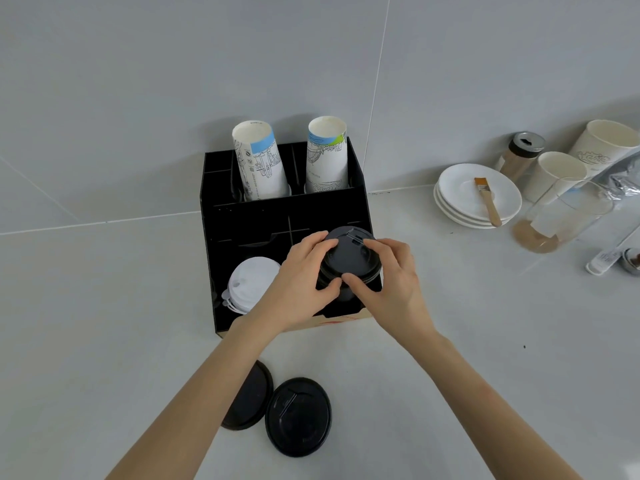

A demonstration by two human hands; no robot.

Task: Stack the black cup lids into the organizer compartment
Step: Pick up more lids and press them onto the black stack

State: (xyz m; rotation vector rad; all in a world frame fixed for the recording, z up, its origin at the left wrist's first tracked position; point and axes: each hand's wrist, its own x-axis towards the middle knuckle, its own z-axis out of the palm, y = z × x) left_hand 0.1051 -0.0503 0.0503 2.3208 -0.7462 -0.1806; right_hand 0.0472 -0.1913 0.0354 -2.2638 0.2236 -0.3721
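A black organizer (242, 223) stands against the wall. Both hands hold a stack of black cup lids (349, 254) over its front right compartment: my left hand (298, 282) grips the stack's left side and my right hand (388, 282) its right side, thumbs meeting at the front. The lower part of the stack is hidden by my fingers and the compartment wall. Two more black lids lie on the counter near me, one (298, 415) in full view and another (249, 398) partly under my left forearm.
White lids (249, 282) fill the front left compartment. Two paper cup stacks (259, 164) stand in the organizer's back row. To the right are stacked white saucers (460, 188) with a brush (488, 200), paper cups (557, 174), a spice jar (519, 155) and a glass (561, 216).
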